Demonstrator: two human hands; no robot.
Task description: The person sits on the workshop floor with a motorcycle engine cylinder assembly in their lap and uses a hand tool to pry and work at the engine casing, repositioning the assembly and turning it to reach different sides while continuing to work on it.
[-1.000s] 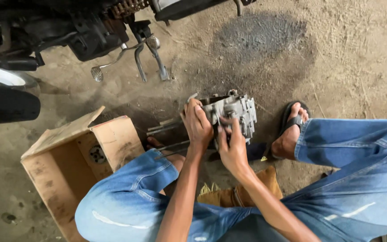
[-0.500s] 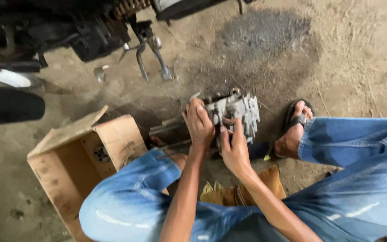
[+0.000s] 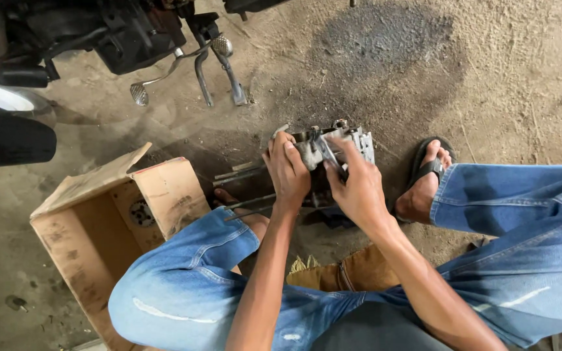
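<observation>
I am gripping the grey engine part [image 3: 333, 153] at frame centre, left hand [image 3: 287, 170] and right hand [image 3: 352, 185] both closed on it | still dismantled, off the motorcycle [image 3: 118, 32] at upper left.

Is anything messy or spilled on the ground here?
Yes. A big dark stain spreads over the concrete floor above the grey metal engine part that the left hand and right hand hold. It looks like an old spill, maybe oil. The cardboard box is smudged and its flap hangs open.
</observation>
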